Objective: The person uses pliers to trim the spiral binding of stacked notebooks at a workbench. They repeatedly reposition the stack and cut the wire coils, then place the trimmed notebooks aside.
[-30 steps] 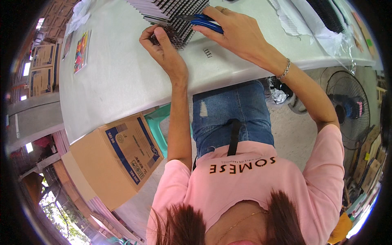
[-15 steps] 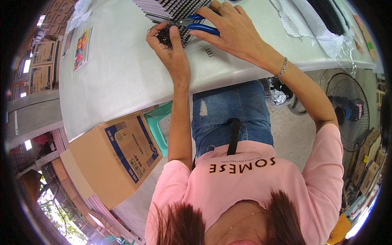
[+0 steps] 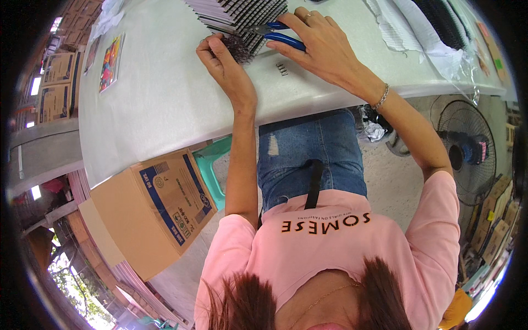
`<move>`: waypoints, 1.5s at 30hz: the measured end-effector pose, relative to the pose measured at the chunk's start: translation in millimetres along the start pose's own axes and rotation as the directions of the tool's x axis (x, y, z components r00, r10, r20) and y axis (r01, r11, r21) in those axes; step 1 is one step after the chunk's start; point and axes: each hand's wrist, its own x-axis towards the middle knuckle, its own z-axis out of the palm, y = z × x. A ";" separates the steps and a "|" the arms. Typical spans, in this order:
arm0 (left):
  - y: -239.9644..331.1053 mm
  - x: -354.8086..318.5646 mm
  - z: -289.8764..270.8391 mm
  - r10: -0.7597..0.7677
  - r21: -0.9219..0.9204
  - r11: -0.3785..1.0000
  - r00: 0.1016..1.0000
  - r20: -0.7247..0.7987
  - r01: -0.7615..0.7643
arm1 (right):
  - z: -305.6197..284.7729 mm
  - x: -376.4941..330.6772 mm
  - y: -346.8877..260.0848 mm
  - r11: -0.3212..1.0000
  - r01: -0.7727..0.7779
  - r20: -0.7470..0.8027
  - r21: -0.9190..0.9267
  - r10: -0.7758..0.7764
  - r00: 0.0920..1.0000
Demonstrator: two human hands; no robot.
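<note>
My left hand (image 3: 224,61) pinches the end of a black wire binding coil (image 3: 240,48) at the near edge of a stack of spiral-bound white booklets (image 3: 234,14). My right hand (image 3: 322,47) grips blue-handled pliers (image 3: 278,34) whose jaws point left at that coil, right beside my left fingers. A small cut piece of black wire (image 3: 282,68) lies on the grey table (image 3: 165,93) just below the pliers. A bracelet shows on my right wrist.
A colourful printed sheet (image 3: 110,61) lies at the table's left. White paper and black coils in clear plastic (image 3: 440,33) are at the right. Under the table stand a brown cardboard box (image 3: 151,212), a green stool (image 3: 212,159) and a floor fan (image 3: 467,159).
My left hand slid a little toward me along the coil. My right hand turned the pliers so the jaws now meet the coil end.
</note>
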 end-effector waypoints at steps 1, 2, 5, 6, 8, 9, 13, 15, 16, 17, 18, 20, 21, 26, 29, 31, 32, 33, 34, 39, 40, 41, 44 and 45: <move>-0.1 0.2 0.3 -0.008 -0.017 1.000 1.000 0.004 0.008 | -0.2 0.2 0.1 1.000 0.009 -0.003 -0.008 -0.009 1.000; -1.0 0.5 0.0 -0.007 -0.038 0.999 1.000 0.009 0.007 | 1.9 0.0 0.6 1.000 0.018 -0.012 -0.011 -0.018 1.000; -2.7 1.2 -1.2 0.011 -0.106 0.994 0.999 0.035 -0.007 | 7.4 1.7 -0.5 1.000 0.026 -0.012 -0.016 -0.026 1.000; -3.0 0.8 -0.7 0.026 -0.132 0.991 0.998 0.051 -0.019 | 6.8 2.3 -1.7 1.000 0.015 0.008 -0.014 -0.015 1.000; -0.6 -1.7 0.4 0.050 -0.129 0.991 0.996 0.071 -0.040 | -2.1 8.3 -9.0 0.999 -0.038 0.129 0.019 0.035 0.991; 1.3 -4.5 0.2 0.060 -0.101 0.994 0.995 0.078 -0.052 | -10.0 11.8 -12.0 0.995 -0.084 0.229 0.047 0.071 0.971; 9.6 -7.5 2.8 0.017 0.011 1.000 0.996 0.082 -0.018 | 4.1 7.4 -3.9 0.995 0.049 0.028 -0.083 -0.047 0.999; 9.6 -7.4 3.3 0.027 0.043 0.999 0.997 0.078 -0.030 | 5.9 4.6 -3.0 1.000 -0.018 0.131 -0.010 0.020 0.991; 9.4 -7.2 3.3 0.032 0.059 0.998 0.997 0.076 -0.037 | 5.4 4.4 -4.2 0.998 -0.055 0.183 0.023 0.050 0.982; 9.1 -7.0 3.0 0.037 0.071 0.997 0.997 0.067 -0.042 | 5.1 3.5 -4.9 0.997 -0.066 0.161 0.042 0.058 0.985; 8.5 -6.9 2.7 0.042 0.083 0.995 0.997 0.058 -0.046 | 4.8 2.1 -5.3 0.995 -0.077 0.139 0.061 0.068 0.988; 5.4 -6.2 -0.6 0.038 0.057 0.998 0.999 0.018 -0.039 | 2.5 0.4 -6.0 0.992 -0.096 0.101 0.086 0.088 0.991; 0.2 -5.9 -3.9 0.028 0.017 0.999 1.000 -0.010 -0.027 | 0.3 -0.7 -5.6 0.990 -0.107 0.085 0.089 0.099 0.991; 1.5 -6.4 -5.9 0.078 0.088 0.993 0.997 -0.026 -0.076 | 3.9 -6.5 3.9 1.000 -0.010 0.042 -0.029 0.011 0.999; 5.1 -10.2 -3.7 0.084 0.214 0.973 0.996 0.005 -0.083 | 6.8 -6.5 2.2 0.998 0.006 0.053 -0.060 -0.003 0.999; 5.0 -10.6 -3.7 0.076 0.245 0.966 0.997 0.020 -0.078 | 5.4 -4.3 -0.1 0.999 -0.022 0.091 -0.038 0.025 0.996; 4.8 -10.5 -4.2 0.070 0.266 0.961 0.997 0.027 -0.075 | 6.7 -3.7 0.0 0.999 -0.009 0.074 -0.035 0.011 0.997; 4.5 -10.3 -4.8 0.065 0.286 0.955 0.997 0.034 -0.072 | 8.8 -3.1 0.9 0.999 0.004 0.057 -0.032 -0.002 0.998; 3.9 -10.1 -5.3 0.059 0.306 0.950 0.997 0.041 -0.068 | 9.6 -1.9 0.3 0.999 0.016 0.042 -0.030 -0.015 0.999; 2.8 -9.3 -4.6 0.062 0.310 0.948 0.998 0.027 -0.067 | 13.2 -0.3 -0.5 1.000 0.002 0.078 -0.009 -0.002 0.997; 3.1 -9.4 -4.6 0.065 0.316 0.946 0.998 0.027 -0.070 | 14.4 0.8 -1.1 1.000 -0.006 0.094 0.011 0.005 0.996; 4.1 -9.5 -4.6 0.067 0.331 0.941 0.997 0.026 -0.072 | 14.3 0.5 -2.5 0.999 -0.032 0.114 0.034 0.028 0.993; 5.7 -9.3 -4.0 0.064 0.334 0.940 0.998 0.015 -0.065 | 11.4 -1.4 -5.8 0.994 -0.079 0.123 0.078 0.069 0.990; 4.3 -8.9 -4.2 0.058 0.310 0.949 0.998 0.004 -0.056 | 11.0 -3.3 -4.8 0.994 -0.074 0.091 0.080 0.066 0.994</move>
